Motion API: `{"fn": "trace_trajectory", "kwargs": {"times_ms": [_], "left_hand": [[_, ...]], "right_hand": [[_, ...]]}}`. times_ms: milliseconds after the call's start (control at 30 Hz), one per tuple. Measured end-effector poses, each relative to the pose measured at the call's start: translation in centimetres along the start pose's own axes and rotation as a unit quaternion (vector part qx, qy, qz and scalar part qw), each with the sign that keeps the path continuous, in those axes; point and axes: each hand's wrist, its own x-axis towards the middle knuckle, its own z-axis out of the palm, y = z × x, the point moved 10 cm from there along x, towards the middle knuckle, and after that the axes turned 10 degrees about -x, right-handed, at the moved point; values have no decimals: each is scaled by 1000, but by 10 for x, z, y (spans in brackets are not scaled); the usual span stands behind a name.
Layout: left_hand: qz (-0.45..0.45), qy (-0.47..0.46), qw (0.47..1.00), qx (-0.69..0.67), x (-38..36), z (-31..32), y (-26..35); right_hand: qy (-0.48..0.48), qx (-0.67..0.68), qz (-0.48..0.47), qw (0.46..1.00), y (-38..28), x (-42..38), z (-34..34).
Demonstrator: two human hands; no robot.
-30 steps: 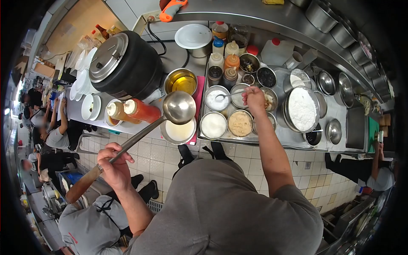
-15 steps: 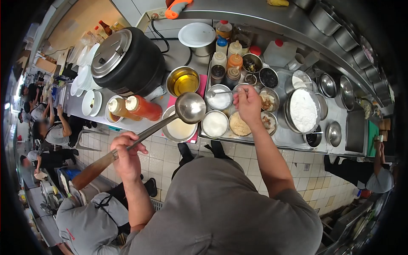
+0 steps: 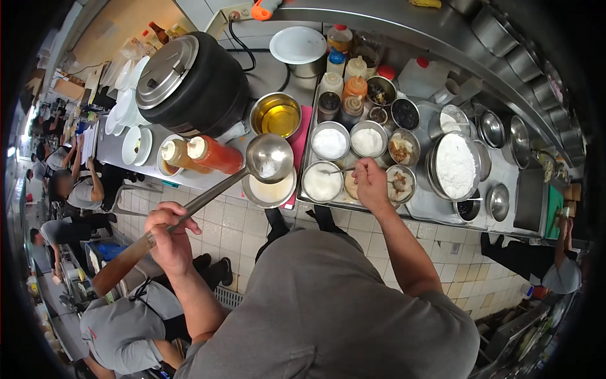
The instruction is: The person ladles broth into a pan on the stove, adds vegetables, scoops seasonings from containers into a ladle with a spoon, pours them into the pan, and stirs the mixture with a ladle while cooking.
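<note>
My left hand [image 3: 169, 237] is wrapped round the handle of a long metal ladle [image 3: 264, 150]. A little white stuff lies in the ladle's bowl, which hangs over a metal bowl of pale liquid [image 3: 269, 191]. Between the fingers of my right hand [image 3: 371, 183] is a small metal spoon [image 3: 339, 170], its tip in or just over a container of white granules [image 3: 322, 186]. Behind it stand two more containers of white contents [image 3: 329, 144]. My right hand partly hides a container of tan powder [image 3: 351, 187].
A bowl of yellow oil [image 3: 278, 119] stands behind the ladle. Two squeeze bottles [image 3: 216, 155] and a large black soup warmer [image 3: 201, 88] are to the left. At right is a big bowl of white powder [image 3: 456, 165]. A co-worker [image 3: 126, 322] is close behind on the left.
My right hand has brought the spoon from the back white container nearer to me, to the front one. The ladle has shifted slightly left, and white stuff now shows in it.
</note>
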Motion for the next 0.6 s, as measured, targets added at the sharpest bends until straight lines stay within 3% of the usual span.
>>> {"fn": "trace_trajectory", "kwargs": {"times_ms": [167,267,500,567,600], "left_hand": [[1,-30,1000,3,7,7,1],[-3,-46,999,9,11,15,-2],[-32,-97,995,-20,16,56,-24],[-42,-116,992,-35,19,72,-29],[-48,-124,990,-42,21,80,-30]], "right_hand": [[52,82,193,976,41,-7,-11],[67,155,238,957,46,-7,-23],[80,268,213,936,-5,-4,-33],[136,129,62,980,-40,-3,-59],[157,97,91,979,-34,-8,-75]]}}
